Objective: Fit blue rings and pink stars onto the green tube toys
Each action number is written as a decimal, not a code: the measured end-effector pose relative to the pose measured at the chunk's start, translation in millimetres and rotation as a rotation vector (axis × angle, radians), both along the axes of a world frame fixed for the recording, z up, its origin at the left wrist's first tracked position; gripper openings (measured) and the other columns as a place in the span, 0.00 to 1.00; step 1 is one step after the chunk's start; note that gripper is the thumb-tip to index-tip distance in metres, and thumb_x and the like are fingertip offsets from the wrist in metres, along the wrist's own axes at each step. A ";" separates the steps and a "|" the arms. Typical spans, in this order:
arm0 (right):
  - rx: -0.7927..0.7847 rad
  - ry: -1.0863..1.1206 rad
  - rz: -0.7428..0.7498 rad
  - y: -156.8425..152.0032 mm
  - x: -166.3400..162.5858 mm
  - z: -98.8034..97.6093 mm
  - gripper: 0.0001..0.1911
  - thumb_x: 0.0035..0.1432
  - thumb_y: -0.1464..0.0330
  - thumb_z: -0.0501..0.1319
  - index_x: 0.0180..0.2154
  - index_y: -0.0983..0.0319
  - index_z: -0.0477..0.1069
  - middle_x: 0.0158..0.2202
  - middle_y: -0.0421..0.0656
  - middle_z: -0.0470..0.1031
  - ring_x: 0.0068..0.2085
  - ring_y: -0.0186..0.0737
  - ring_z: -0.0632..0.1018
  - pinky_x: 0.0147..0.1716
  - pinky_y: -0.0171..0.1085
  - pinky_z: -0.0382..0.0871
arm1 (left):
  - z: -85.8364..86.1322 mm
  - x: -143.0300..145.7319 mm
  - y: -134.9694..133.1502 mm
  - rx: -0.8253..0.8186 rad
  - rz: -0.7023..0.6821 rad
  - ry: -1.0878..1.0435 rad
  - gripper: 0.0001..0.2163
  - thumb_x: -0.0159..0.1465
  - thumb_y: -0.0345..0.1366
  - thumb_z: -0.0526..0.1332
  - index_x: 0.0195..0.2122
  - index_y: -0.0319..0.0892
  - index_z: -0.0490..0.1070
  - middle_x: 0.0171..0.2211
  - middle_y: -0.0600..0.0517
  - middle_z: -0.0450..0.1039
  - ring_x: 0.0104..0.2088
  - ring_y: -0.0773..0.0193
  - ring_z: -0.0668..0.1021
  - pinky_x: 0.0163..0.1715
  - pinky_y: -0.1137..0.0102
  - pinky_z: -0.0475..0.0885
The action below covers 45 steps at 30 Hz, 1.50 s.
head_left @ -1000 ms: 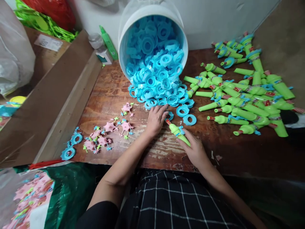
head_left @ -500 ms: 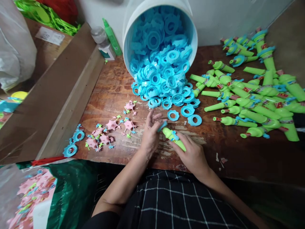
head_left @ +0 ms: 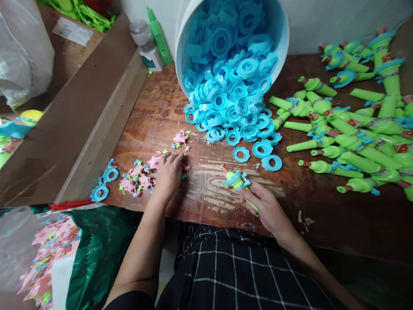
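Note:
My right hand point(head_left: 267, 209) is closed round a green toy handle point(head_left: 238, 181) with a blue ring near its red-striped tip, held just above the wooden table point(head_left: 206, 189). My left hand point(head_left: 167, 176) rests fingers-down on a scatter of small pink star pieces point(head_left: 140, 181) at the table's left; its fingertips touch one, and whether they grip it is unclear. A tipped white bucket point(head_left: 280, 47) spills blue gear rings point(head_left: 232, 99) onto the table behind.
A heap of green handles point(head_left: 351, 125) fills the right side. Two joined blue rings point(head_left: 105, 184) lie near the left edge beside a cardboard box flap point(head_left: 74, 116). A green bottle point(head_left: 158, 34) stands by the wall. A bag of pink stars point(head_left: 48, 254) sits lower left.
My left hand left the handle's tip, where it fitted a blue ring, and swung left onto the pink stars. The right hand kept the handle, now with the ring on it.

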State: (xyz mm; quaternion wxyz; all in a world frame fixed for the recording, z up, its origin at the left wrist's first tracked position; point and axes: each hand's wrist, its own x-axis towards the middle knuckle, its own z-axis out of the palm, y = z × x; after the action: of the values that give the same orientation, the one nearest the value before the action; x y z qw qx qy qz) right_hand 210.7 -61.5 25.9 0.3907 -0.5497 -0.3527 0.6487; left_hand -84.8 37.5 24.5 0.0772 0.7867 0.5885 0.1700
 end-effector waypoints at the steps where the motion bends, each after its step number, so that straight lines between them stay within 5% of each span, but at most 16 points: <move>1: 0.016 -0.038 0.004 -0.2 3.3 -1.4 0.20 0.60 0.53 0.68 0.46 0.60 0.75 0.31 0.39 0.75 0.22 0.28 0.65 0.19 0.30 0.56 | -1.5 -5.4 -2.5 -0.049 0.003 0.065 0.21 0.67 0.26 0.54 0.62 0.40 0.69 0.50 0.41 0.73 0.57 0.42 0.68 0.60 0.47 0.65; 4: 0.141 -0.183 0.066 -0.2 10.3 -3.6 0.21 0.61 0.53 0.67 0.50 0.59 0.76 0.40 0.43 0.80 0.35 0.39 0.78 0.32 0.34 0.73 | -10.8 8.3 -19.0 -0.121 -0.033 -0.009 0.20 0.70 0.30 0.56 0.63 0.42 0.69 0.43 0.44 0.73 0.47 0.47 0.72 0.50 0.56 0.71; 7: 0.264 -0.405 0.158 0.8 13.5 -2.5 0.20 0.61 0.55 0.67 0.50 0.59 0.77 0.44 0.45 0.82 0.44 0.47 0.82 0.45 0.42 0.77 | -23.8 45.9 -35.1 -0.047 -0.123 -0.333 0.18 0.74 0.34 0.55 0.64 0.44 0.67 0.47 0.44 0.72 0.46 0.51 0.73 0.49 0.60 0.70; 13: 0.353 -0.689 0.201 -0.7 24.2 -0.2 0.20 0.60 0.57 0.65 0.49 0.61 0.78 0.40 0.46 0.84 0.38 0.48 0.84 0.40 0.43 0.79 | -18.4 68.9 -49.5 -0.042 0.055 -0.862 0.21 0.77 0.43 0.55 0.69 0.52 0.59 0.62 0.44 0.62 0.61 0.51 0.67 0.63 0.56 0.63; 17: 0.360 -0.709 0.228 -3.5 31.6 1.1 0.21 0.61 0.55 0.64 0.49 0.62 0.79 0.43 0.47 0.85 0.40 0.50 0.84 0.38 0.42 0.80 | -11.9 49.2 -60.9 -0.251 0.095 -0.744 0.36 0.67 0.48 0.70 0.71 0.52 0.55 0.59 0.42 0.62 0.57 0.48 0.69 0.60 0.53 0.66; 21: 0.414 -0.722 0.305 -4.4 31.9 1.8 0.21 0.62 0.55 0.64 0.49 0.61 0.80 0.46 0.48 0.84 0.44 0.52 0.85 0.42 0.44 0.80 | -18.2 52.6 -66.7 -0.404 -0.008 -0.681 0.29 0.68 0.38 0.68 0.68 0.51 0.61 0.48 0.46 0.68 0.46 0.55 0.74 0.49 0.61 0.72; 24: 0.443 -0.815 0.322 -3.8 35.7 1.0 0.19 0.63 0.57 0.64 0.50 0.60 0.80 0.46 0.47 0.84 0.44 0.53 0.85 0.43 0.46 0.80 | -20.6 65.9 -62.2 -0.368 -0.092 -0.652 0.20 0.69 0.34 0.66 0.61 0.48 0.69 0.43 0.49 0.68 0.42 0.57 0.73 0.45 0.65 0.71; 28: 0.428 -0.877 0.322 -2.4 46.5 2.3 0.18 0.62 0.58 0.64 0.50 0.58 0.80 0.45 0.46 0.85 0.43 0.53 0.85 0.39 0.45 0.80 | -22.4 78.5 -53.7 -0.303 -0.160 -0.637 0.16 0.65 0.27 0.67 0.53 0.45 0.71 0.48 0.48 0.67 0.49 0.56 0.72 0.50 0.64 0.69; 45: 0.483 -0.889 0.311 -0.5 38.3 5.5 0.17 0.63 0.57 0.64 0.49 0.59 0.79 0.43 0.47 0.85 0.40 0.51 0.85 0.35 0.42 0.79 | -35.9 80.5 -39.7 -0.244 -0.215 -0.703 0.18 0.63 0.25 0.65 0.54 0.43 0.71 0.42 0.50 0.67 0.41 0.59 0.72 0.42 0.70 0.71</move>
State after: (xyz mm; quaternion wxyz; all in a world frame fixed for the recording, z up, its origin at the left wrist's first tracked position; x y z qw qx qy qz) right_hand 249.0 -62.0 31.4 0.2183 -0.6072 -0.7011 0.3036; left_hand -4.4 -2.2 -11.4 0.3847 0.7226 0.4561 0.3491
